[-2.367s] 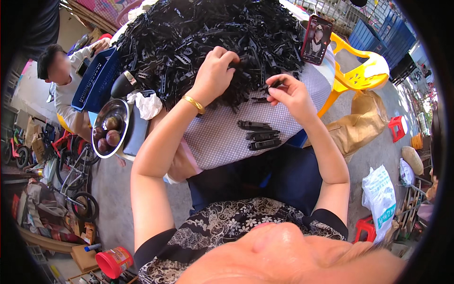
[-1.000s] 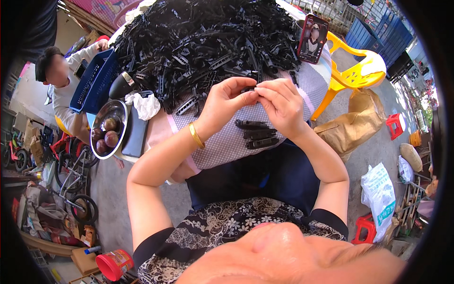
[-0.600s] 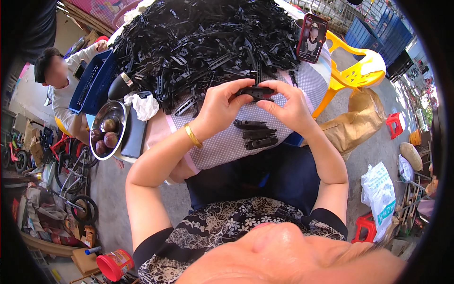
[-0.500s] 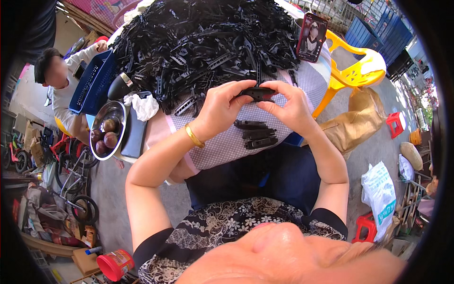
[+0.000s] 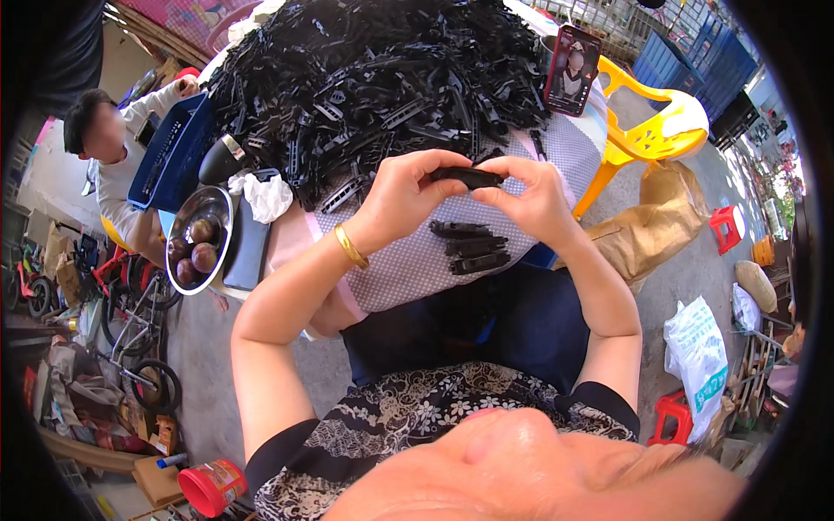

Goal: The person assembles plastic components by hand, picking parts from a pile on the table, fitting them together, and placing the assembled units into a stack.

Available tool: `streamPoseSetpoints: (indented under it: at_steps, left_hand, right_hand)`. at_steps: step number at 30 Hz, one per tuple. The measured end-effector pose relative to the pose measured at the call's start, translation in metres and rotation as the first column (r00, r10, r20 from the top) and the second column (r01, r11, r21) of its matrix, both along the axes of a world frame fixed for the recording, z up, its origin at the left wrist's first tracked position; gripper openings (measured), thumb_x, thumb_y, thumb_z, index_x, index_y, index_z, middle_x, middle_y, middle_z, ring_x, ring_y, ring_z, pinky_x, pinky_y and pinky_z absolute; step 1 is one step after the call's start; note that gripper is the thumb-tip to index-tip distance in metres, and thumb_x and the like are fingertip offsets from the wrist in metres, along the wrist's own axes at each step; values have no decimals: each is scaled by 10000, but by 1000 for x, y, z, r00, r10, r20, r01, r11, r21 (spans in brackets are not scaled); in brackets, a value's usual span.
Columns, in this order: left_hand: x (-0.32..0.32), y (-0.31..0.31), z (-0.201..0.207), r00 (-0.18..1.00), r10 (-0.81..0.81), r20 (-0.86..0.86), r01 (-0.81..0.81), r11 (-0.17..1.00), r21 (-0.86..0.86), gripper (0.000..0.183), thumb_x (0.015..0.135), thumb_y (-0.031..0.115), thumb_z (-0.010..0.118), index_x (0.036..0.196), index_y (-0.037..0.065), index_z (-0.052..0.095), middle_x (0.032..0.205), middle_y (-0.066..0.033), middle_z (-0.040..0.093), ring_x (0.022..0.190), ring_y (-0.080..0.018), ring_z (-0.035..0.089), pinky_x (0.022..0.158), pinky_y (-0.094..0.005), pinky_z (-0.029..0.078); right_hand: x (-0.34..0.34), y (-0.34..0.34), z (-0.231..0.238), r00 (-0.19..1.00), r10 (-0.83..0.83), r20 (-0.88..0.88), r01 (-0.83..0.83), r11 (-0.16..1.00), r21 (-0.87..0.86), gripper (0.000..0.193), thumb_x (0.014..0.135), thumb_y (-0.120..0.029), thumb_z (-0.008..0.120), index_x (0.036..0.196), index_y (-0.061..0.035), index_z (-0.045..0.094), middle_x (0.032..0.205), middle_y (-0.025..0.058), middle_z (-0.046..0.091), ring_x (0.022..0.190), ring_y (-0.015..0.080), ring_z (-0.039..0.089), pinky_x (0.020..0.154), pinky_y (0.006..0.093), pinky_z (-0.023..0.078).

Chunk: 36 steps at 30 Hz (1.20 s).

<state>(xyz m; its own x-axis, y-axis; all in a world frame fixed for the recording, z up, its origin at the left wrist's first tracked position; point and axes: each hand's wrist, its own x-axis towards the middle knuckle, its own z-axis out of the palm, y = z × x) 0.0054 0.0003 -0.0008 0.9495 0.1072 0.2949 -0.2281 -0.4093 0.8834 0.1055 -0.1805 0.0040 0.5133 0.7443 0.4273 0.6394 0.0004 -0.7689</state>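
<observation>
- left hand (image 5: 401, 193) and right hand (image 5: 533, 200) both pinch one slim black piece (image 5: 469, 178), thumbs and fingers clamped on its opposite ends, above the table (image 5: 400, 276)
- between them and the near edge, a short row of black parts (image 5: 476, 246)
- toward the far edge, a big loose black heap (image 5: 365, 82)
- by the right edge, an upright phone (image 5: 573, 71)
- at the left edge, a metal bowl (image 5: 216, 208) holding dark round fruit (image 5: 203, 257)
</observation>
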Motion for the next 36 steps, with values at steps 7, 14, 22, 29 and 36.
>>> streamPoseSetpoints:
  at_steps: [7, 14, 22, 29, 36]
  left_hand:
    - [-1, -7, -3, 981, -179, 79, 137, 918, 372, 222, 736, 105, 733, 950, 67, 687, 854, -59, 645, 678, -166, 570, 651, -275, 481]
    - [48, 48, -4, 840, 249, 482, -494, 719, 489, 296, 756, 44, 676, 1049, 43, 632, 953, -118, 631, 862, -263, 582, 778, -330, 477]
    - [45, 52, 1, 889, 303, 345, -448, 731, 515, 341, 774, 24, 657, 1106, 22, 582, 935, -96, 639, 847, -218, 622, 768, -301, 493]
    - [17, 9, 5, 997, 51, -50, -68, 887, -456, 283, 828, -7, 626, 1103, -18, 563, 935, -83, 638, 830, -146, 642, 784, -269, 534]
    - [4, -10, -2, 993, -75, -87, 16, 840, -543, 329, 875, 38, 578, 1181, -62, 510, 1018, -126, 634, 936, -183, 639, 877, -300, 518]
  right_hand:
    - [32, 7, -26, 999, 51, 21, -50, 999, -11, 252, 797, -154, 668, 1016, -32, 643, 964, 82, 653, 866, 176, 597, 780, 285, 470]
    - [24, 18, -40, 806, -1, 592, 96, 987, -128, 214, 740, -178, 681, 915, -60, 651, 817, 67, 599, 826, 252, 555, 726, 347, 475]
    - [16, 10, -20, 991, -89, -100, 98, 991, 91, 381, 803, -18, 640, 1168, -58, 543, 868, 78, 607, 763, 171, 618, 701, 281, 491]
    - [12, 11, -15, 905, 157, -396, 39, 895, 445, 274, 822, 11, 649, 1081, 6, 559, 944, 65, 638, 843, 115, 616, 768, 230, 497]
    - [-1, 16, -17, 999, -43, 16, 33, 920, 390, 182, 738, 44, 689, 897, -28, 638, 921, 97, 679, 908, 179, 647, 790, 284, 507]
